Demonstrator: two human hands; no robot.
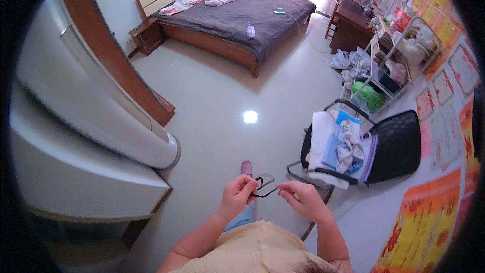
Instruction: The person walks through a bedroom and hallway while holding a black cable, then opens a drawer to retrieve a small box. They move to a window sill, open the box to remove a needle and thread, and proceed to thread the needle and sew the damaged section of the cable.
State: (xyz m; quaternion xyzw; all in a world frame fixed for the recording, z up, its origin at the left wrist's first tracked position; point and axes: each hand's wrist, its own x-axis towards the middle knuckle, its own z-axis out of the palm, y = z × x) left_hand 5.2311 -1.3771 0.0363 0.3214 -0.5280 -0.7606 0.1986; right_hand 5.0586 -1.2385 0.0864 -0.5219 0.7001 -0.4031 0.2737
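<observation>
Head view. A thin black strand (pixel 265 195) is shown held between the two hands, in front of the body and above the floor. By the left hand (pixel 236 193) it is gripped between thumb and fingers, with a small loop standing out just beside this grip. By the right hand (pixel 304 199) the opposite end is met at the fingertips, this grip being narrowed to a pinch. Whether the grey arc (pixel 268 175) between the grips belongs to the strand cannot be told. A pink shoe (pixel 246 167) is seen just beyond the left grip; a loaded black chair (pixel 393 145) lies to the right of the right grip. The strand is judged very light, pliant and hardly fragile; slipperiness cannot be judged. It is best held near its ends, by fingertip pinch.
</observation>
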